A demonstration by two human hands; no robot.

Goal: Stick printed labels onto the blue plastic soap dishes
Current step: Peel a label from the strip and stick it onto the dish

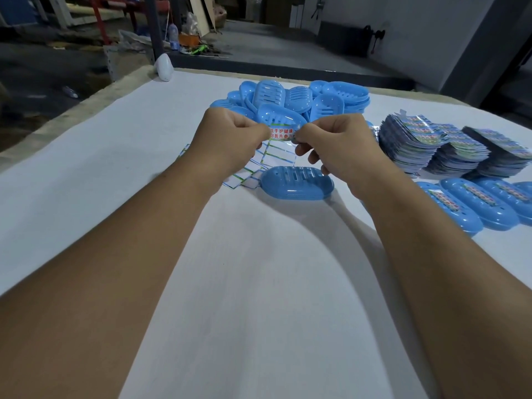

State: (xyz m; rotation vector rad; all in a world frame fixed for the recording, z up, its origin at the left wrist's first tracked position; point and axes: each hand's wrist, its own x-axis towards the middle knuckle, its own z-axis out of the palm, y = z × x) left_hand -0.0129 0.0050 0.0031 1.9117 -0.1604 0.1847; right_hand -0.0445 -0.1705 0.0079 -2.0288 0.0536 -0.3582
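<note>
One blue oval plastic soap dish (298, 182) lies centre; the heaped blue dishes (290, 97) at twelve o'clock, stacked printed paper labels (449, 146) at two (labelled blue dishes (472, 205) before them).

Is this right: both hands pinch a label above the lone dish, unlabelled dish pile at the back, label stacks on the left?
Wrong on one count. In the head view the label stacks sit on the right, beyond the labelled dishes. Otherwise correct: left hand and right hand pinch a label above the lone dish, with the unlabelled dish pile at the back.
</note>
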